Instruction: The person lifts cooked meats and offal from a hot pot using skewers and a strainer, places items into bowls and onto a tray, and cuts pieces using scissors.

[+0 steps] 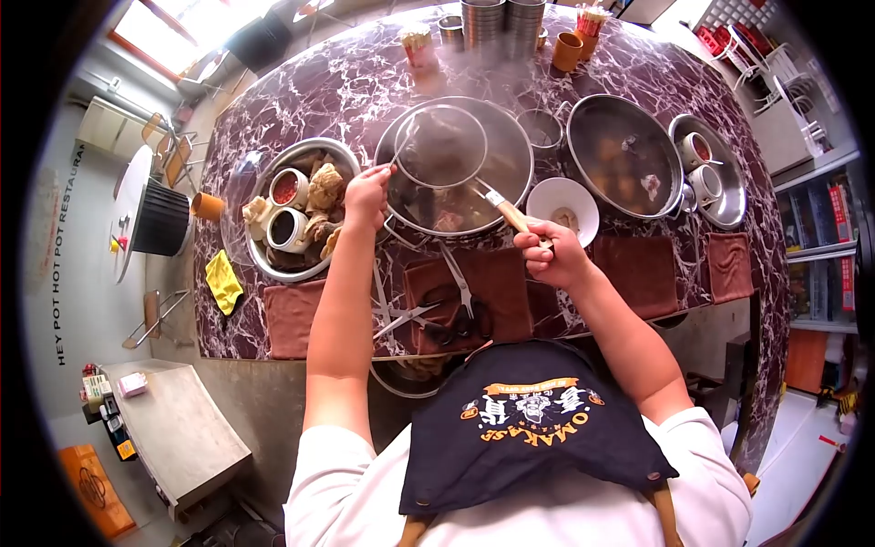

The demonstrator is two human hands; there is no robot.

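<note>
My right hand (556, 252) is wrapped around the wooden handle of a round mesh strainer (443, 146). The strainer is over a large steel pot (521, 196) of cloudy liquid with pieces in it. At the strainer's left edge, my left hand (367, 198) is closed in a pinch; whether it grips the rim or a separate thin utensil, I cannot tell. Below the pot, scissors (460, 283) with dark handles lie on a brown cloth (510, 314). A white bowl (583, 202) with a little food inside stands right of the pot, near my right hand.
At left, a steel basin (264, 258) holds meat pieces and two sauce cups. A second pot (672, 137) and another basin with cups (729, 219) stand at right. A yellow cloth (223, 281) lies on the marble-patterned table (337, 91). Metal containers (492, 25) stand at the back.
</note>
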